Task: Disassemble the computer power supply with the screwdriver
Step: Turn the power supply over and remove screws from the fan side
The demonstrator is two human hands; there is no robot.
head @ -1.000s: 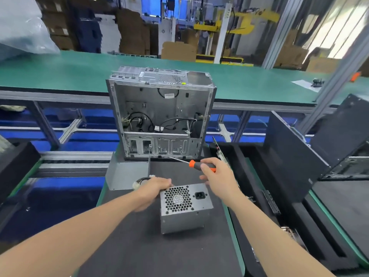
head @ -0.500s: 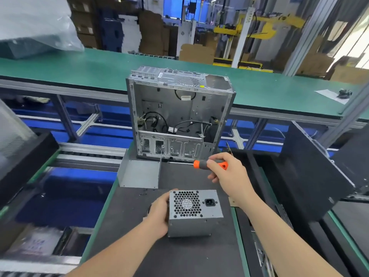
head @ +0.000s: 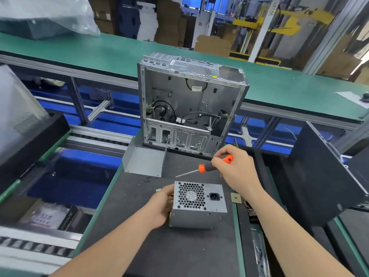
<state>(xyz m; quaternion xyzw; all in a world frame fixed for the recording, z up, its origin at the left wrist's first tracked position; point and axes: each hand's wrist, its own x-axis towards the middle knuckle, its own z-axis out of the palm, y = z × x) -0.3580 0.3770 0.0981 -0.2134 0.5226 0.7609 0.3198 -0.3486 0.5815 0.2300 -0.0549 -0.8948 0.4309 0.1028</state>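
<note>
The dark-matted desk (head: pixel 179 252) with its green rim carries everything here. At its far edge stands the gutted computer case (head: pixel 179 100), open side facing the person, only loose black cables left inside. It looks parked there to be out of the way while leaving the nearer mat free for work. A black side panel (head: pixel 319 176) leans beyond the desk's right edge. A folded grey sheet-metal bracket (head: pixel 143 162) sits at the far left corner, just in front of the case.

Closer in, near the right edge, is the computer power supply (head: pixel 197 204), a grey box set with its fan grille and mains socket turned upward. I judge it is stood that way so its face and edges can be reached from above.

The left hand (head: pixel 159 208) grips the box's left wall, fingers curled round it, plainly to brace it against twisting. The right hand (head: pixel 237 172) is closed round the orange-and-grey screwdriver (head: pixel 207 167), held above the box's far edge. The shaft slants down and left, and the tip hangs just beyond the far left corner, not touching metal. To my eye no screw of the box is engaged yet, so the job is at its start.

A few tiny dark screws (head: pixel 148 178) lie scattered on the mat just beyond the left hand.
</note>
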